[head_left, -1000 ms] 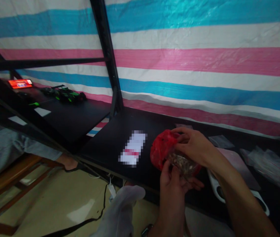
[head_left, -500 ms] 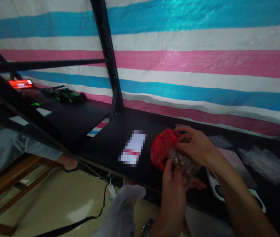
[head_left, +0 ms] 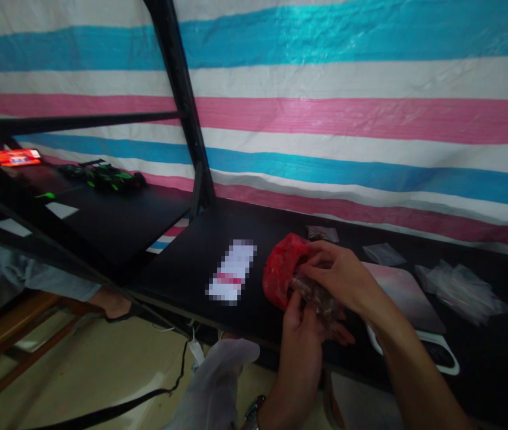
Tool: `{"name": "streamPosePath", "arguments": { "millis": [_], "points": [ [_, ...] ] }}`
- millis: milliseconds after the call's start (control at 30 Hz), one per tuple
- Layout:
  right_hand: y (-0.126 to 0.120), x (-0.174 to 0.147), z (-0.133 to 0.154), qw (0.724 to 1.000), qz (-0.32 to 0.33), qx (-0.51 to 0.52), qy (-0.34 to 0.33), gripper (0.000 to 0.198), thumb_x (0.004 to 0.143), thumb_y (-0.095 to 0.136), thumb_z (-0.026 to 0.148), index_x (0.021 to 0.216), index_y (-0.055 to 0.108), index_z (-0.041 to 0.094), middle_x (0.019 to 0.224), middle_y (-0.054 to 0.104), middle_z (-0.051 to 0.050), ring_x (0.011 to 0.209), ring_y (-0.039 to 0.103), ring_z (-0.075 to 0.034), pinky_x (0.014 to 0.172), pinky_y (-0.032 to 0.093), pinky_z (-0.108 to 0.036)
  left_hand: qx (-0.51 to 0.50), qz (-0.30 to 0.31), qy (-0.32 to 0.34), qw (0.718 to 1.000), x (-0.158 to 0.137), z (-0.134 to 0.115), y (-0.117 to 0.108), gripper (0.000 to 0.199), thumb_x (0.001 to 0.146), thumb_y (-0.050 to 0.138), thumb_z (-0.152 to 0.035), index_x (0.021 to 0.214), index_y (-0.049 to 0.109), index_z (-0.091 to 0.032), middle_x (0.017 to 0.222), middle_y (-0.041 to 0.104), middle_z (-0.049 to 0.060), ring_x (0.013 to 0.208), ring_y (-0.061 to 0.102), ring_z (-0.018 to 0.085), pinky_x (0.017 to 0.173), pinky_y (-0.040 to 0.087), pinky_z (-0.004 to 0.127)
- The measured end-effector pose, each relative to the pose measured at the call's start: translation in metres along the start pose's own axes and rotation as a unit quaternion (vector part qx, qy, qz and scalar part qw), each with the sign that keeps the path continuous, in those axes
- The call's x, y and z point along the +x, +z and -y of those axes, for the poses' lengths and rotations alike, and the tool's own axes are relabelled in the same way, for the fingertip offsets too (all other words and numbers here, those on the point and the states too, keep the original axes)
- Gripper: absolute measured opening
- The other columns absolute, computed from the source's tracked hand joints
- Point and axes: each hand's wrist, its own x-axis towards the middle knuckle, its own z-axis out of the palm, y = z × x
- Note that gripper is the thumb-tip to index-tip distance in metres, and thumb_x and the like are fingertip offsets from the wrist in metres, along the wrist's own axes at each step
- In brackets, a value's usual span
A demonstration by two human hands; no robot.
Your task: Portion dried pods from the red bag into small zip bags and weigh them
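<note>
A clear plastic bag of small brownish pieces lies between my two hands, against the mouth of a red plastic bag on the black table. My left hand has its thumb and finger closed on the clear bag from the near side. From the right, my right hand pinches at the clear bag's upper edge, close to the red rim. What the pieces are is too blurred to tell. Just right of my hands is a digital scale with a silvery plate, partly covered by my right forearm.
Behind the red bag lies a small filled zip bag. A flat clear bag and a pile of clear bags lie to the right. A blurred-out white phone-like shape lies left. A toy car stands beyond the frame post.
The whole view has shifted, so the table things appear a little further left. Both hands stay at the clear bag, which has tilted slightly toward the red bag's opening.
</note>
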Motion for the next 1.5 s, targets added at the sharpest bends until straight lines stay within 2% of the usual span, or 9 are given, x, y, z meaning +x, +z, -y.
{"name": "streamPosePath", "arguments": {
  "millis": [300, 433, 533, 633, 767, 933, 1100, 1233, 1500],
  "points": [
    [-0.018, -0.011, -0.005, 0.996, 0.024, 0.080, -0.034, 0.034, 0.076, 0.081, 0.028, 0.108, 0.075, 0.021, 0.078, 0.078, 0.000, 0.074, 0.076, -0.019, 0.067, 0.057, -0.029, 0.122, -0.068, 0.037, 0.989, -0.009, -0.010, -0.004, 0.064, 0.098, 0.062, -0.060, 0.145, 0.055, -0.017, 0.066, 0.069, -0.001, 0.050, 0.065, 0.017, 0.052, 0.052, 0.028],
    [-0.038, -0.019, -0.009, 0.989, 0.063, 0.128, -0.039, 0.041, 0.075, 0.088, 0.035, 0.112, 0.075, 0.022, 0.081, 0.078, 0.000, 0.073, 0.072, -0.017, 0.066, 0.054, -0.028, 0.232, -0.076, 0.086, 0.966, -0.012, -0.006, -0.009, 0.067, 0.102, 0.054, -0.064, 0.152, 0.055, -0.020, 0.084, 0.076, 0.004, 0.063, 0.068, 0.019, 0.057, 0.055, 0.030],
    [-0.051, -0.026, -0.013, 0.980, 0.105, 0.164, -0.040, 0.047, 0.074, 0.092, 0.035, 0.116, 0.075, 0.024, 0.089, 0.079, -0.001, 0.077, 0.072, -0.016, 0.068, 0.055, -0.027, 0.311, -0.074, 0.167, 0.933, -0.011, -0.007, -0.011, 0.055, 0.107, 0.050, -0.056, 0.148, 0.062, -0.020, 0.123, 0.077, 0.012, 0.104, 0.075, 0.025, 0.088, 0.062, 0.037],
    [-0.060, -0.032, -0.017, 0.974, 0.117, 0.185, -0.049, 0.048, 0.075, 0.094, 0.032, 0.119, 0.074, 0.027, 0.091, 0.078, 0.000, 0.079, 0.072, -0.015, 0.071, 0.056, -0.026, 0.380, -0.027, 0.267, 0.885, -0.009, -0.010, -0.013, 0.042, 0.111, 0.044, -0.041, 0.145, 0.064, -0.025, 0.148, 0.067, 0.010, 0.139, 0.061, 0.025, 0.118, 0.048, 0.042],
    [-0.061, -0.042, -0.020, 0.977, 0.074, 0.184, -0.075, 0.039, 0.079, 0.091, 0.031, 0.113, 0.074, 0.027, 0.085, 0.076, 0.002, 0.078, 0.071, -0.014, 0.073, 0.056, -0.026, 0.446, 0.022, 0.361, 0.819, -0.005, -0.011, -0.017, 0.039, 0.112, 0.040, -0.028, 0.143, 0.064, -0.031, 0.146, 0.068, 0.007, 0.139, 0.061, 0.022, 0.117, 0.047, 0.041],
    [-0.065, -0.053, -0.025, 0.979, 0.027, 0.178, -0.094, 0.033, 0.078, 0.089, 0.032, 0.107, 0.074, 0.026, 0.085, 0.077, 0.000, 0.080, 0.072, -0.017, 0.075, 0.056, -0.028, 0.466, 0.039, 0.405, 0.785, -0.001, -0.003, -0.016, 0.039, 0.113, 0.039, -0.024, 0.146, 0.058, -0.031, 0.141, 0.068, 0.007, 0.130, 0.064, 0.021, 0.108, 0.051, 0.037],
    [-0.101, -0.058, -0.053, 0.958, -0.189, 0.193, -0.093, 0.033, 0.071, 0.087, 0.029, 0.101, 0.073, 0.027, 0.080, 0.071, 0.004, 0.077, 0.066, -0.014, 0.073, 0.051, -0.026, 0.459, -0.007, 0.490, 0.741, -0.005, 0.004, -0.011, 0.035, 0.112, 0.040, -0.025, 0.142, 0.058, -0.026, 0.124, 0.065, 0.008, 0.114, 0.063, 0.019, 0.097, 0.053, 0.033],
    [-0.127, -0.055, -0.081, 0.941, -0.308, 0.142, -0.015, 0.035, 0.062, 0.082, 0.030, 0.096, 0.072, 0.025, 0.070, 0.065, 0.004, 0.071, 0.062, -0.017, 0.073, 0.049, -0.031, 0.475, 0.011, 0.546, 0.690, -0.008, 0.007, -0.011, 0.032, 0.109, 0.043, -0.019, 0.134, 0.061, -0.022, 0.119, 0.062, 0.009, 0.111, 0.063, 0.019, 0.092, 0.054, 0.031],
    [-0.132, -0.036, -0.112, 0.937, -0.346, -0.045, 0.025, 0.035, 0.065, 0.068, 0.039, 0.093, 0.076, 0.022, 0.081, 0.076, -0.006, 0.090, 0.071, -0.030, 0.094, 0.051, -0.049, 0.506, 0.056, 0.551, 0.661, -0.012, 0.019, -0.011, 0.033, 0.103, 0.043, -0.004, 0.129, 0.058, -0.018, 0.118, 0.059, 0.008, 0.106, 0.061, 0.015, 0.090, 0.054, 0.026]
  ]
}}
